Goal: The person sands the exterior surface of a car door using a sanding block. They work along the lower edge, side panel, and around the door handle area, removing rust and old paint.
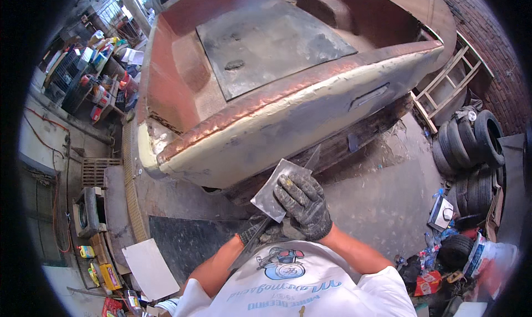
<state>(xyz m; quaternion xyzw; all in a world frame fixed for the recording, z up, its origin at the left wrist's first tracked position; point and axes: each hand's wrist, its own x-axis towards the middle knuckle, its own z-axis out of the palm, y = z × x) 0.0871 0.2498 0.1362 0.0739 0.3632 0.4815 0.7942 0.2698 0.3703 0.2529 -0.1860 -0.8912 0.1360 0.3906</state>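
Observation:
Both my hands wear dark, stained knit gloves and meet in front of my chest. My right hand (303, 205) presses its fingers over a stiff, flat grey square sheet (270, 198) with a pale, dusty face. A long, thin grey strip (250, 248) runs slantwise under the sheet, and its pointed far end shows beyond my right fingers. My left hand (260, 230) is closed around the strip's lower part, mostly hidden by the strip and my right hand. Just ahead stands the pickup's tailgate (249, 134), patchy cream and grey; neither hand touches it.
A dark flat panel (271, 45) lies in the reddish truck bed. Stacked tyres (468, 139) and a wooden frame (451, 84) stand at the right, with bags and litter below. A white board (151, 270) lies on the left floor; cluttered shelves (94, 76) stand beyond.

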